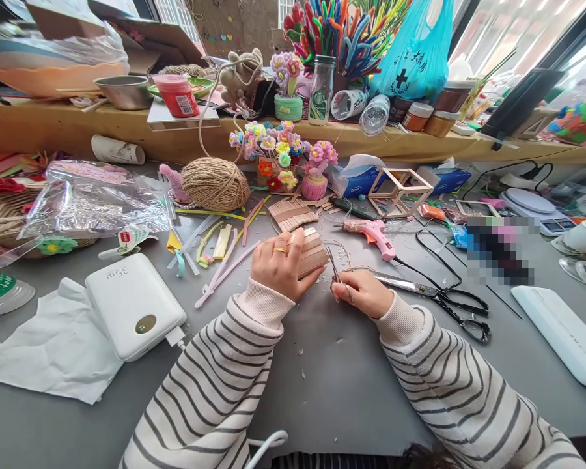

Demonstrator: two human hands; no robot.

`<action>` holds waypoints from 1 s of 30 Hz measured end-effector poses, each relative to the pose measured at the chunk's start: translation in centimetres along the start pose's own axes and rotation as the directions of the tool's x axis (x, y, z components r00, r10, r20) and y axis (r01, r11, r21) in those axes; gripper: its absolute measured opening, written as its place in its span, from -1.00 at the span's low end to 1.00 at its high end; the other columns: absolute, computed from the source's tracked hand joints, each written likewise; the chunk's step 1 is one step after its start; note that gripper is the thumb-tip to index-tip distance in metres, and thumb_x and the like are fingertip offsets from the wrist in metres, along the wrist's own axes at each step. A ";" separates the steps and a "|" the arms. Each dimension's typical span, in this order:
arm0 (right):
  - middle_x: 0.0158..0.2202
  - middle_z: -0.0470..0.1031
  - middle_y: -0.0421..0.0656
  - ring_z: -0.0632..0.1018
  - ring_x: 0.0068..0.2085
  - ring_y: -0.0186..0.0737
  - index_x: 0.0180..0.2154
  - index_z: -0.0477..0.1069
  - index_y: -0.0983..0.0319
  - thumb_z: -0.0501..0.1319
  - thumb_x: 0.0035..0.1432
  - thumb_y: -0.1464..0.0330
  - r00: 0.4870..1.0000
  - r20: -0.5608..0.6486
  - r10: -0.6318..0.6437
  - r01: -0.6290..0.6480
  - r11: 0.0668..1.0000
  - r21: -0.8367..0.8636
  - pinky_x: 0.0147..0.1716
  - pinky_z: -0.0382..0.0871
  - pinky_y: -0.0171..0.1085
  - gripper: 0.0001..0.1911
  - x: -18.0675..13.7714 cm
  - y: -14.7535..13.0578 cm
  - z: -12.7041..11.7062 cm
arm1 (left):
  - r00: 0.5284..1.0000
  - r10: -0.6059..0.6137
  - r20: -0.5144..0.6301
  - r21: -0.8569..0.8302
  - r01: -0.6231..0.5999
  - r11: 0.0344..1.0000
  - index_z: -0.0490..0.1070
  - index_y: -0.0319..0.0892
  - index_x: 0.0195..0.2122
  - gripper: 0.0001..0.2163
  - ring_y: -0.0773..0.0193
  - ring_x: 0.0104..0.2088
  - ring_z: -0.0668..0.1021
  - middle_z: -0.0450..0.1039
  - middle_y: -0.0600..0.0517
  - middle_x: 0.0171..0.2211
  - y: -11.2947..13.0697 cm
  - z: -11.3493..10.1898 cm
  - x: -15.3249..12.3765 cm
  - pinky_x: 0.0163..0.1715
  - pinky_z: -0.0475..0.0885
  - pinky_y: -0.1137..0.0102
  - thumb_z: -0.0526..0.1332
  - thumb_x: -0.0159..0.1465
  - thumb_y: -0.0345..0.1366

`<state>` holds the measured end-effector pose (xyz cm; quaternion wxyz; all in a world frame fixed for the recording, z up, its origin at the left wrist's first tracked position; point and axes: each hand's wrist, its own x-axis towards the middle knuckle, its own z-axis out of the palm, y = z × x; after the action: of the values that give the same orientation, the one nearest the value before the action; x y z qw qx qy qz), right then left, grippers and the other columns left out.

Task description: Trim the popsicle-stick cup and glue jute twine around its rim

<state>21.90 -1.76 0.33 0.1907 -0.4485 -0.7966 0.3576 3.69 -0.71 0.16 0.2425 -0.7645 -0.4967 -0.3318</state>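
Observation:
In the middle of the head view, my left hand (277,262) is closed around a small panel of wooden craft sticks (312,253) laid side by side. My right hand (361,292) grips a pair of small silver scissors (335,266), their thin blades pointing up at the panel's right edge. Whether the blades touch the wood, I cannot tell. Just beyond the panel lies a fan of more craft sticks (292,213). Large black-handled shears (432,292) rest on the table to the right of my right hand, and a pink glue gun (371,233) lies behind it.
A white power bank (134,306) and white tissue (68,339) lie on the left. Behind are a twine ball (215,184), pipe-cleaner flowers (273,146) and a wooden stick frame (400,191). A long white case (559,335) is at right. The glue gun's black cord crosses near the shears.

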 end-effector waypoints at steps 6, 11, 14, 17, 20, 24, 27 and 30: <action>-0.70 0.17 -0.27 0.20 -0.59 -0.42 -0.66 0.16 0.25 -0.13 -0.02 -0.19 0.998 -0.062 0.021 -0.026 0.998 -0.065 -0.58 0.02 -0.36 -0.36 0.0 0.8 -0.2 | 0.998 0.055 -0.005 0.006 -0.055 0.998 0.33 -0.23 -0.03 -0.43 0.04 -0.28 0.45 0.46 -0.15 -0.23 0.0 0.2 -0.2 -0.30 0.25 0.21 0.07 0.08 0.10; -0.72 0.06 -0.31 0.12 -0.61 -0.44 -0.69 0.07 0.23 -0.09 -0.04 -0.18 0.993 -0.113 0.038 -0.043 0.998 -0.043 -0.60 -0.04 -0.36 -0.38 -0.1 0.8 -0.4 | 0.998 0.045 -0.043 0.047 -0.043 0.998 0.35 -0.20 -0.06 -0.43 0.08 -0.32 0.46 0.48 -0.11 -0.26 0.0 0.2 -0.2 -0.32 0.25 0.24 0.07 0.06 0.12; -0.71 0.02 -0.32 0.08 -0.61 -0.45 -0.70 0.01 0.22 -0.11 -0.03 -0.18 0.991 -0.122 0.052 -0.058 0.997 -0.048 -0.60 -0.07 -0.35 -0.38 -0.1 0.8 -0.4 | 0.998 0.032 -0.062 0.043 -0.029 0.999 0.34 -0.21 -0.05 -0.43 0.08 -0.33 0.46 0.48 -0.11 -0.27 -0.1 0.2 -0.1 -0.32 0.26 0.25 0.08 0.05 0.12; -0.72 0.04 -0.31 0.10 -0.61 -0.45 -0.71 0.03 0.23 -0.11 -0.03 -0.17 0.997 -0.075 0.025 -0.031 0.997 -0.075 -0.60 -0.05 -0.36 -0.38 0.1 0.9 -0.4 | 0.997 0.041 -0.061 0.037 -0.039 0.999 0.33 -0.23 -0.05 -0.41 0.08 -0.33 0.46 0.48 -0.12 -0.27 -0.2 0.2 0.0 -0.33 0.25 0.25 0.09 0.05 0.12; -0.72 0.05 -0.31 0.11 -0.61 -0.45 -0.71 0.05 0.23 -0.12 -0.02 -0.18 0.999 -0.052 -0.002 -0.003 0.996 -0.085 -0.60 -0.03 -0.36 -0.38 0.2 1.0 -0.3 | 0.997 0.053 -0.059 0.032 -0.051 0.998 0.33 -0.24 -0.05 -0.41 0.07 -0.33 0.46 0.48 -0.13 -0.27 -0.2 0.1 0.0 -0.33 0.25 0.25 0.09 0.04 0.12; -0.72 0.06 -0.30 0.10 -0.61 -0.45 -0.72 0.06 0.24 -0.12 -0.04 -0.19 0.999 -0.042 -0.007 0.005 0.999 -0.052 -0.60 -0.04 -0.36 -0.35 0.3 1.1 -0.3 | 0.997 0.054 -0.060 0.017 -0.053 0.998 0.33 -0.25 -0.05 -0.41 0.06 -0.33 0.46 0.48 -0.13 -0.26 -0.2 0.1 -0.1 -0.32 0.25 0.24 0.10 0.04 0.11; -0.73 0.09 -0.28 0.11 -0.61 -0.45 -0.73 0.08 0.24 -0.09 -0.07 -0.21 0.999 -0.039 -0.003 0.002 1.000 -0.022 -0.60 -0.02 -0.36 -0.34 0.4 1.3 -0.2 | 0.997 0.045 -0.064 0.009 -0.044 0.999 0.33 -0.24 -0.04 -0.42 0.07 -0.33 0.46 0.47 -0.12 -0.25 -0.2 0.2 -0.1 -0.31 0.25 0.24 0.11 0.04 0.10; -0.73 0.13 -0.27 0.15 -0.61 -0.44 -0.75 0.09 0.24 -0.06 -0.07 -0.20 0.998 -0.060 0.001 -0.001 1.000 0.007 -0.59 0.01 -0.35 -0.35 0.5 1.3 -0.1 | 0.996 0.043 -0.075 0.005 -0.043 0.999 0.34 -0.23 -0.05 -0.42 0.08 -0.34 0.46 0.48 -0.12 -0.26 -0.4 0.2 -0.1 -0.31 0.25 0.25 0.12 0.04 0.10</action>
<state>22.51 -0.87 -0.58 0.2159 -0.4587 -0.7891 0.3469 3.37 -0.49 -0.06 0.2694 -0.7615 -0.4714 -0.3541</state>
